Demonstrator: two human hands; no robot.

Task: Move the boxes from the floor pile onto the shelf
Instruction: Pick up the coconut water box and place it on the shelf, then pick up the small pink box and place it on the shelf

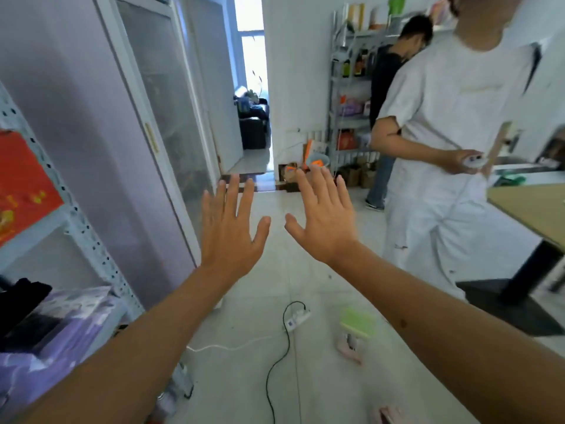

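Note:
Both my arms reach forward at chest height over the tiled floor. My left hand [227, 228] is flat with fingers spread and holds nothing. My right hand [324, 218] is beside it, also spread and empty. A white perforated metal shelf [88, 237] stands at my left, with a red box [21, 185] on an upper level and purple packages [70, 325] on a lower one. A small green box [357, 322] lies on the floor below my right arm. No floor pile of boxes shows clearly in this view.
A person in white [452, 142] stands close at right; another in dark clothes [388, 87] stands by a far metal rack [348, 117]. A power strip with a black cable [293, 322] lies on the floor. A wooden table [532, 209] at right, glass cabinet doors [165, 123] at left.

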